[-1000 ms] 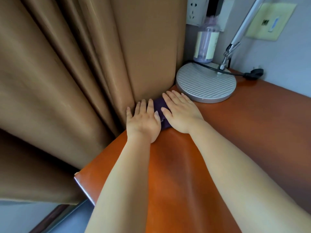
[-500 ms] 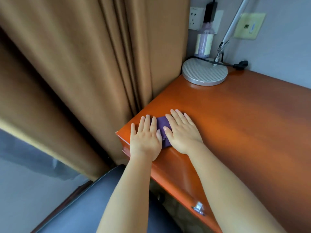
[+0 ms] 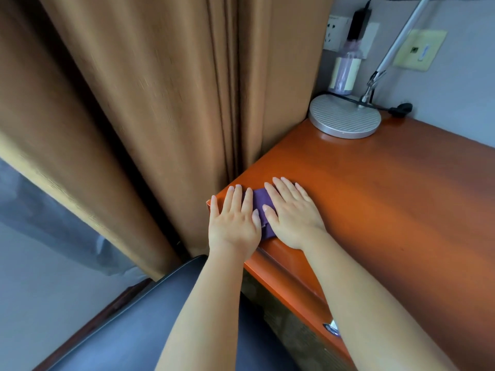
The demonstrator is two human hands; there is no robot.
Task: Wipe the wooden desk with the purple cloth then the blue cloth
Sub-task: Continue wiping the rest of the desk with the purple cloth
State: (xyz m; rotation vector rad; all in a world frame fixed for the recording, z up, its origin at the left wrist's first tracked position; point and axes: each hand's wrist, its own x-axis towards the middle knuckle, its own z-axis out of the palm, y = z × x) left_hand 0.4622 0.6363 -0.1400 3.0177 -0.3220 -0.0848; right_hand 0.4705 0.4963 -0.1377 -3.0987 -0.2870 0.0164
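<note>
Nearest, below the forearms, a dark chair [image 3: 134, 325] sits beside the desk's front edge. Both hands lie flat, fingers straight, pressing the purple cloth [image 3: 261, 207] onto the desk [image 3: 388, 210] at its near left corner. The left hand [image 3: 234, 220] covers the cloth's left part, almost at the corner edge; the right hand [image 3: 292, 215] covers its right part. Only a strip of cloth shows between them, running away from the person, so its full shape cannot be told. Neither hand grips it; both are released and pushing down, about equally near. Unwiped desk stretches to the right of the hands and beyond them, so the next stroke probably goes that way. Left of the hands hangs a brown curtain [image 3: 160, 103]. Far beyond the right hand stand a lamp base [image 3: 345, 117] and a bottle [image 3: 345, 73]. No blue cloth is visible.
</note>
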